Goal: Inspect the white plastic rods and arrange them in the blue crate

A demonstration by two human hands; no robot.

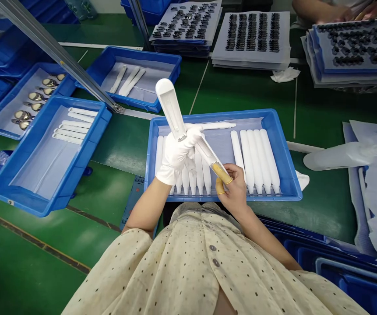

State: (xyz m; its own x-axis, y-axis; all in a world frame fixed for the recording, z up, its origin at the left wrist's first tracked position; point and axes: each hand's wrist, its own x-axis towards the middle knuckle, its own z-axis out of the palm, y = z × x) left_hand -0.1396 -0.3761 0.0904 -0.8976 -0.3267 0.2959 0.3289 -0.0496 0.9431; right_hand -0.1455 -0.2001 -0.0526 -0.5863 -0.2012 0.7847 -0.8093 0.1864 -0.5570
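Note:
My left hand [175, 157], in a white glove, is closed around a long white plastic handle piece [170, 105] that points up and away from me. A second white handle piece [208, 151], hollow side showing, slants from the glove down to my right hand [234, 188]. Yellow finger cots cover some right fingertips, which pinch its lower end. Both hands are above a blue tray [288, 153] with a pale liner. Several white handle pieces [255, 157] lie side by side at its right. More stand in a row under my hands, partly hidden, and one lies crosswise at the back.
At the left, a blue tray [52, 197] holds slim white pieces; another [175, 65] behind has three. Shiny metal parts [35, 96] fill a far-left tray. Stacked sheets [252, 59] carry black parts. A metal post [60, 52] slants across. Another person's hands [342, 13] show at top right.

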